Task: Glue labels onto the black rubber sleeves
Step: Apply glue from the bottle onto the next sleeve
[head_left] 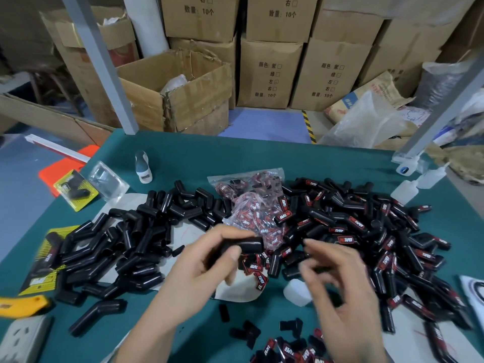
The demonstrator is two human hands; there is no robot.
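Note:
My left hand (207, 263) grips one plain black rubber sleeve (247, 244) above the table's middle. My right hand (345, 292) hovers just right of it, motion-blurred, its fingers loosely spread with nothing visible between them. Unlabelled black sleeves (125, 244) are heaped to the left. Sleeves with red-and-white labels (372, 231) are heaped to the right. A clear bag of labels (251, 203) lies behind my hands, and loose labels (288, 349) are scattered at the near edge. A small white glue bottle (297, 292) lies under my right hand.
The green table mat (262, 158) carries another glue bottle (143, 167), squeeze bottles (404, 191), yellow packaging cards (76, 191), a yellow tool (21, 305) and a power strip (23, 339). Grey frame posts (104, 64) and stacked cartons (269, 72) stand behind.

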